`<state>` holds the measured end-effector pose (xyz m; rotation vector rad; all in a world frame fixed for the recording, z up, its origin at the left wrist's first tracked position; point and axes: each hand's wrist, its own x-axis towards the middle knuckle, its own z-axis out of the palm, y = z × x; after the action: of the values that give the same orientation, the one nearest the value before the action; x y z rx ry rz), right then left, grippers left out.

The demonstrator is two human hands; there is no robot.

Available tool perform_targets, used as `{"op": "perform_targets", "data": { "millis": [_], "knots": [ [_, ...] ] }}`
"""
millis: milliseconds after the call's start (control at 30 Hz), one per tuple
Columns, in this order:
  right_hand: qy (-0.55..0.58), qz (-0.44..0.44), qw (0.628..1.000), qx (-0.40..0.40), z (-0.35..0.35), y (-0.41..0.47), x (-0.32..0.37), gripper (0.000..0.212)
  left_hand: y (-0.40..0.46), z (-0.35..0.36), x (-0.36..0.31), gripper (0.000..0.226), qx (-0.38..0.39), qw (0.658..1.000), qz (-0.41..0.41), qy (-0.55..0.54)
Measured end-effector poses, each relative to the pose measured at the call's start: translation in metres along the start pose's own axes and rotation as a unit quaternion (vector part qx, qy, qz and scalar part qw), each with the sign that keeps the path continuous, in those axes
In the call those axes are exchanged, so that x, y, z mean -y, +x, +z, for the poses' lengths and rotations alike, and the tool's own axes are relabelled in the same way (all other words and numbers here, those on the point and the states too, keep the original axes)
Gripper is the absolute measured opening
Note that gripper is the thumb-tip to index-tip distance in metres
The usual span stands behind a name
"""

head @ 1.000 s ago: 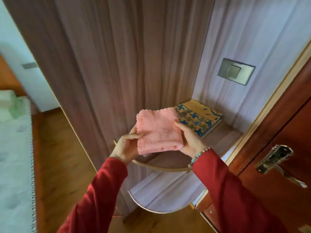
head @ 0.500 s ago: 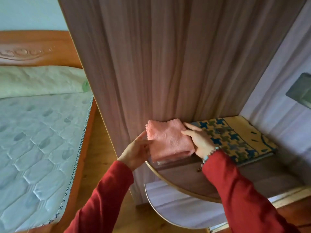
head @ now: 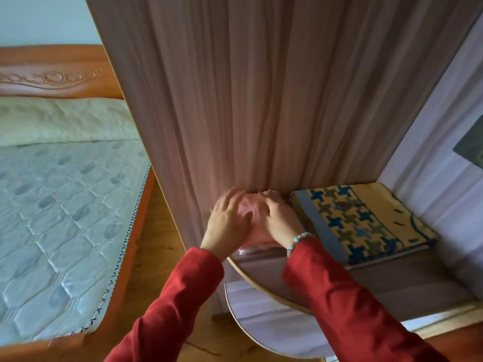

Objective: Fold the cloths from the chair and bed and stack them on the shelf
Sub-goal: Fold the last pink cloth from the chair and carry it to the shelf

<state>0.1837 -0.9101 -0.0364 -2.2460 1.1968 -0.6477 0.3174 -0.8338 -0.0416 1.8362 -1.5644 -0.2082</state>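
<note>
We had the folded pink cloth (head: 247, 210) flat on the shelf (head: 264, 270) against the side panel, directly under both hands, left hand (head: 228, 222) & right hand (head: 280, 220) spread, pressing down, patterned cloth (head: 363, 220) just to its right.

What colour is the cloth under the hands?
Pink cloth, head view.

the single head camera looks forward and steeply down at the curved shelf (head: 264, 276), close enough that both sleeves run up from the bottom edge toward it. left of the shelf lies the bed (head: 65, 205); a wooden panel (head: 248, 100) rises straight behind it.
</note>
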Motion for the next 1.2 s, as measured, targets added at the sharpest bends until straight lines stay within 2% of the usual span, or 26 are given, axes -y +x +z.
{"op": "perform_targets", "data": {
  "millis": [67, 100, 200, 333, 400, 467, 533, 600, 633, 733, 800, 933, 1200],
  "knots": [
    [-0.064, -0.013, 0.997, 0.038, 0.015, 0.002, -0.014, 0.070, -0.009, 0.017, 0.000, 0.065, 0.070, 0.997, -0.017, 0.032],
    [-0.092, -0.009, 0.995, 0.044, 0.019, 0.002, -0.019, 0.076, -0.015, 0.022, 0.000, 0.071, 0.104, 0.993, -0.030, 0.056],
    [-0.125, 0.000, 0.990, 0.058, 0.023, 0.001, -0.025, 0.055, -0.029, 0.034, 0.001, 0.088, 0.130, 0.986, -0.049, 0.094],
    [-0.106, -0.010, 0.993, 0.054, 0.020, 0.000, -0.024, 0.051, -0.024, 0.034, 0.004, 0.079, 0.134, 0.987, -0.068, 0.062],
    [-0.047, 0.000, 0.997, 0.065, 0.011, 0.002, -0.019, 0.050, -0.019, 0.023, 0.001, 0.073, 0.097, 0.993, -0.070, -0.005],
    [0.021, 0.016, 0.998, 0.065, -0.005, 0.004, -0.007, 0.051, -0.017, 0.004, -0.004, 0.048, 0.002, 0.992, -0.092, -0.085],
    [0.104, 0.039, 0.994, 0.022, -0.020, 0.004, 0.013, 0.042, -0.018, -0.025, -0.009, 0.031, -0.082, 0.971, -0.145, -0.171],
    [0.262, 0.059, 0.963, -0.013, -0.034, 0.005, 0.042, 0.024, -0.020, -0.061, -0.009, 0.018, -0.134, 0.907, -0.210, -0.341],
    [0.358, 0.071, 0.931, 0.001, -0.040, 0.004, 0.060, 0.016, -0.022, -0.079, -0.007, 0.015, -0.153, 0.867, -0.228, -0.416],
    [0.596, 0.090, 0.789, 0.117, -0.047, 0.002, 0.112, 0.017, -0.041, -0.136, 0.002, 0.023, -0.182, 0.778, -0.228, -0.556],
    [0.661, 0.083, 0.724, 0.179, -0.043, 0.002, 0.145, 0.021, -0.063, -0.174, 0.009, 0.034, -0.212, 0.753, -0.211, -0.586],
    [0.677, 0.055, 0.687, 0.260, -0.006, -0.002, 0.207, 0.023, -0.118, -0.238, 0.033, 0.039, -0.283, 0.750, -0.197, -0.564],
    [0.633, 0.051, 0.661, 0.400, 0.104, -0.042, 0.345, 0.029, -0.248, -0.348, 0.093, 0.033, -0.422, 0.723, -0.213, -0.503]
  ]
}}
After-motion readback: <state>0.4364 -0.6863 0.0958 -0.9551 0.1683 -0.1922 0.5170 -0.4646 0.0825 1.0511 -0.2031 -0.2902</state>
